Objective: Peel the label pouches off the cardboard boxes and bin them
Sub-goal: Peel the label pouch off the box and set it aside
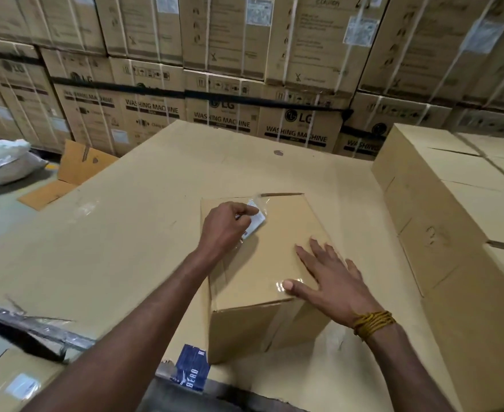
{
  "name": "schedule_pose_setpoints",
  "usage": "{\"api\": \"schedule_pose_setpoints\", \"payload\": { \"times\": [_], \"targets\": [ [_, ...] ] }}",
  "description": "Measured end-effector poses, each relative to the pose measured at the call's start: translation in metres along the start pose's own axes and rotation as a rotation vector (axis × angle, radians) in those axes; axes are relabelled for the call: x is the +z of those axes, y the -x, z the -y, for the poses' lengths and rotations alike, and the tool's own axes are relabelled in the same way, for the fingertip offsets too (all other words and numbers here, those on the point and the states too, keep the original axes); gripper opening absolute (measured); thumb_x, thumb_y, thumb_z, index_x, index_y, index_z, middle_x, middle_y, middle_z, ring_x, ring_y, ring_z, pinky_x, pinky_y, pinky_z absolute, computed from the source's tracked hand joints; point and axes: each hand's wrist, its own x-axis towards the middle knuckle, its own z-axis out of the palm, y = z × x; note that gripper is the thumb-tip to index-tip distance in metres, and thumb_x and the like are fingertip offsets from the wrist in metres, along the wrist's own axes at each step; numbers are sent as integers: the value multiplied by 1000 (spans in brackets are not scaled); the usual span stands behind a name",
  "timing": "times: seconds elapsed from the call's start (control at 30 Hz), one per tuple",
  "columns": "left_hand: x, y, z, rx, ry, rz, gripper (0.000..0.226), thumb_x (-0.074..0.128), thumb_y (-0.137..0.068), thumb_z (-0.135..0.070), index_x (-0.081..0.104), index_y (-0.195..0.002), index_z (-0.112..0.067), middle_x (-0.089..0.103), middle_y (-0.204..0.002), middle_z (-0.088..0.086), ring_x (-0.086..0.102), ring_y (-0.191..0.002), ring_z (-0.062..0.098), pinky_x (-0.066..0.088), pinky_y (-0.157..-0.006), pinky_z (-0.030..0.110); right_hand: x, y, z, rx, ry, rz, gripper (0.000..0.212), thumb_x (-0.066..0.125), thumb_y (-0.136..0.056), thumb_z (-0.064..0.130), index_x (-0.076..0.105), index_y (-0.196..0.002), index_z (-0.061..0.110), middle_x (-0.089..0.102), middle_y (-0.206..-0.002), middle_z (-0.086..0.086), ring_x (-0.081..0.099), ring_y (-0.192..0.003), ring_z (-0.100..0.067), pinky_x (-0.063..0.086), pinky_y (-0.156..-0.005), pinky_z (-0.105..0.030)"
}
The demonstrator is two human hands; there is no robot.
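Observation:
A small cardboard box (277,233) stands on a large flat cardboard surface (120,227) in front of me. A clear label pouch (256,218) with white paper inside lies on the box's top near its far left corner. My left hand (227,227) is closed on the pouch, part of it lifted off the box. My right hand (331,278) lies flat with fingers spread on the box's top near the right front corner, pressing it down. A yellow thread band circles that wrist.
A white sack (4,165) lies on the floor at far left beside flattened cardboard (75,173). Plain boxes (440,203) are stacked at right. Washing machine cartons (227,84) wall the back. A blue tape scrap (192,367) sticks at the near edge.

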Motion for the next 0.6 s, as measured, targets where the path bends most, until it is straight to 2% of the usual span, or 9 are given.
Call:
{"api": "schedule_pose_setpoints", "payload": {
  "times": [0.07, 0.2, 0.33, 0.47, 0.6],
  "targets": [
    [-2, 19, 1, 2, 48, 41, 39, 51, -87, -9, 78, -109, -27, 74, -112, -8, 60, -72, 2, 44, -62, 25, 3, 6, -1, 21, -38, -40, 93, 26, -75, 88, 7, -156, 46, -10, -165, 13, -7, -153, -15, 2, -123, -49],
    [-4, 63, 3, -7, 169, 98, 36, 54, -91, -12, 78, -106, -33, 71, -112, -18, 63, -83, -1, 52, -69, 26, 12, 23, 1, 24, -21, -43, 104, 23, -64, 97, 6, -154, 49, -10, -165, 13, -8, -153, -17, 0, -122, -50],
    [-6, 101, 5, 38, 134, 55, 32, 57, -92, -12, 77, -107, -32, 69, -100, -16, 62, -92, -3, 48, -74, 18, 26, 43, 7, 58, -17, -133, 88, 38, -80, 85, 9, -154, 49, -7, -165, 15, -7, -153, -17, -4, -121, -49],
    [1, 119, 5, 102, 5, 11, 29, 58, -93, -18, 76, -108, -36, 68, -94, -12, 61, -88, 4, 49, -72, 30, 37, 52, 15, 110, -22, -229, 78, 40, -85, 79, 17, -153, 47, 4, -165, 15, 0, -153, -16, -1, -122, -49],
    [14, 108, 1, 135, -56, -35, 29, 52, -91, -32, 75, -107, -40, 68, -96, -16, 61, -91, 6, 51, -72, 33, 40, 53, 14, 155, -50, -301, 73, 41, -87, 77, 25, -151, 46, 12, -164, 16, 6, -152, -14, 0, -122, -47]
  ]
}}
